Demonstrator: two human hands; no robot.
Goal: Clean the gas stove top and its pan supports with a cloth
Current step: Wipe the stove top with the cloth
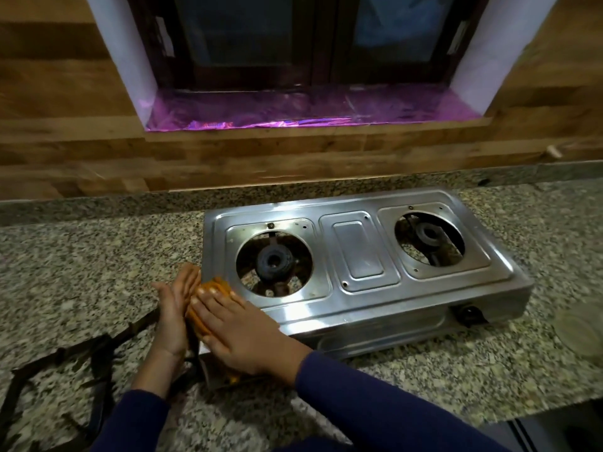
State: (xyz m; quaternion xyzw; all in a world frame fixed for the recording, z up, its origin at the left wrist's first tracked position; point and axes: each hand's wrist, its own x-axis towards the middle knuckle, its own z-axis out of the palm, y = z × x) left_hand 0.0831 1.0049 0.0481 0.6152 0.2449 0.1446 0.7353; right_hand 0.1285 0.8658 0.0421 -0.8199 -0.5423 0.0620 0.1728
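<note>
A two-burner steel gas stove (pixel 359 256) sits on the granite counter with both burner wells bare. An orange cloth (pixel 213 287) lies over its front left corner. My right hand (pixel 235 331) lies flat on the cloth, fingers spread, pressing it onto the stove top. My left hand (pixel 174 308) stands edge-on against the stove's left side, fingers straight, touching the cloth's hanging part. Dark pan supports (pixel 58 370) lie on the counter to the left of the stove.
The granite counter (pixel 98 256) runs left and right of the stove. A round glass lid or jar (pixel 580 334) sits at the right edge. A wood-panelled wall and a window sill with purple foil (pixel 310 109) stand behind. The stove knob (pixel 470 313) faces front.
</note>
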